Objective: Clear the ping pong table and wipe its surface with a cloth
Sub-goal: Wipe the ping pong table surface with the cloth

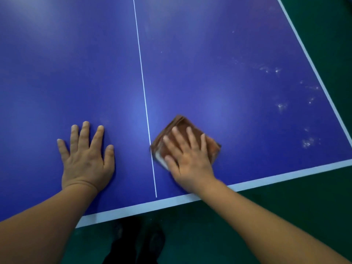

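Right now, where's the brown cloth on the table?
In the head view, the brown cloth lies flat under the right hand, just right of the white centre line and near the table's near edge.

Dark green floor below and right of table edge. Soft overhead light glare on tabletop. Dark shoes on floor under near edge.

sports hall | blue ping pong table — white lines | green floor
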`<state>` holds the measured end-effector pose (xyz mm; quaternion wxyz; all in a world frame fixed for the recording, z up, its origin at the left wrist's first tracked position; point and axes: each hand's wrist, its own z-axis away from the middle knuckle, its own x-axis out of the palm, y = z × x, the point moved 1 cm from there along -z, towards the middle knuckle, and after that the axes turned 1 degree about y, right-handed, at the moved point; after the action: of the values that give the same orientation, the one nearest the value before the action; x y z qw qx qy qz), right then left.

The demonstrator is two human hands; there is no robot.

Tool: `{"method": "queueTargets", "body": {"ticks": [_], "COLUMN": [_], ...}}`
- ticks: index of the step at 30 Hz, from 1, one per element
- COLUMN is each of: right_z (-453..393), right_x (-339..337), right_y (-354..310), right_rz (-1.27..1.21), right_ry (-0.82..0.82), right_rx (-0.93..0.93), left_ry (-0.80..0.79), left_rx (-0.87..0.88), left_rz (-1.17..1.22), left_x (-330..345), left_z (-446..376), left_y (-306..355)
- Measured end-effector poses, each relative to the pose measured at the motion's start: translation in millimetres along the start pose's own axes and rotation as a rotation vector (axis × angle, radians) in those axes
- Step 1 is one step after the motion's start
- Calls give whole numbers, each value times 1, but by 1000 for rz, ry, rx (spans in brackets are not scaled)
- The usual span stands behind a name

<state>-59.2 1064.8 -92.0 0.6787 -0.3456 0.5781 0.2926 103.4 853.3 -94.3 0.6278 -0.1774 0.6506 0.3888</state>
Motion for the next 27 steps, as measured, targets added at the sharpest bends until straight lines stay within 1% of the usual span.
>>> {"method": "queueTargets", "body": {"ticks": [1,2,3,4,6,8,9,10,11,12,15,18,20,23,24,25,26,27], "right_z": [20,30,32,30,23,11,0,-14,-33,-52,-102,-120,-115,-85,-77,-74,-79,-91], "right_x": [2,3,3,1,-11,-24,-29,-31,-31,-28,-16,-9,-8,-6,-4,-4,-6,-9], "right_y": [2,17,40,67,121,151,152,144,129,109,29,-33,-42,-22,-11,-2,4,4], "right_rz": [5,13,40,74,57,-18,-48,-51,-37,-23,32,40,60,73,98,113,110,84], "right_ry": [-14,-22,0,28,27,-4,-12,-8,-10,-15,-56,-90,-102,-74,-76,-78,-77,-67], "right_rx": [-92,-117,-64,62,456,828,930,955,911,821,422,29,-224,-561,-613,-604,-536,-427], "left_ry": [4,7,7,2,-2,-2,0,4,6,6,7,25,43,97,112,117,119,125], "left_rx": [1,4,10,17,21,21,24,26,26,28,29,34,20,-10,-27,-41,-52,-65], "left_rz": [9,18,24,26,29,26,24,21,17,13,18,51,84,238,312,360,360,314], "left_x": [0,0,0,0,1,2,2,2,2,2,2,1,0,-4,-7,-11,-14,-17], "left_z": [1,0,0,0,0,1,1,1,0,0,0,1,0,3,6,9,14,20], "left_y": [0,0,0,0,0,0,0,-1,-1,-1,-2,-3,-5,-7,-10,-15,-23,-34]}}
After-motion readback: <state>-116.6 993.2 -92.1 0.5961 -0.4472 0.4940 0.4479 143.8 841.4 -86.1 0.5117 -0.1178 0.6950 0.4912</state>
